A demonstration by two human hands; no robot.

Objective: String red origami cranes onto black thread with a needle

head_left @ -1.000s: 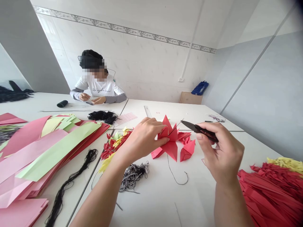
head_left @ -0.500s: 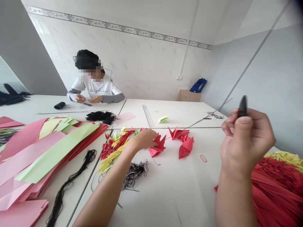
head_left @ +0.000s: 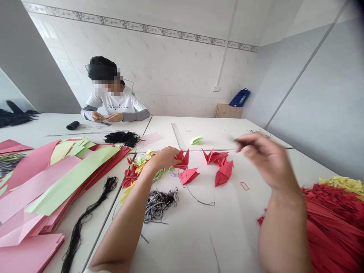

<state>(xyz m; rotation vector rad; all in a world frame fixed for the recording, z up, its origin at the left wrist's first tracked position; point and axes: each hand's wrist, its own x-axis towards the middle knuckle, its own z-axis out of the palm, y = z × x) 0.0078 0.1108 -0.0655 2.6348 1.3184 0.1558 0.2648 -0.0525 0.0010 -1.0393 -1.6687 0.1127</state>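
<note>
My left hand [head_left: 166, 158] pinches a folded red paper crane [head_left: 182, 159] beside the pile of small folded papers [head_left: 133, 176]. Just below it lies another red crane [head_left: 188, 176], with a thin dark cord [head_left: 201, 202] trailing from it. To the right, my right hand [head_left: 263, 155] is raised over the table, its fingers closed on a small dark tool, blurred. Between my hands sit more red cranes [head_left: 224, 173]. A tangle of grey and black cord [head_left: 159, 204] lies below my left hand.
Pink and green paper sheets [head_left: 74, 178] cover the left side, next to a black cord bundle [head_left: 85, 218]. Red paper strips [head_left: 332, 223] are heaped at right. A ruler [head_left: 178, 135] and green folded paper [head_left: 196, 140] lie farther back. Across the table sits a person [head_left: 116, 104].
My left hand has moved slightly left with a red crane, apart from the one below. My right hand has moved left and tipped the dark tool leftward. More of the cord shows.
</note>
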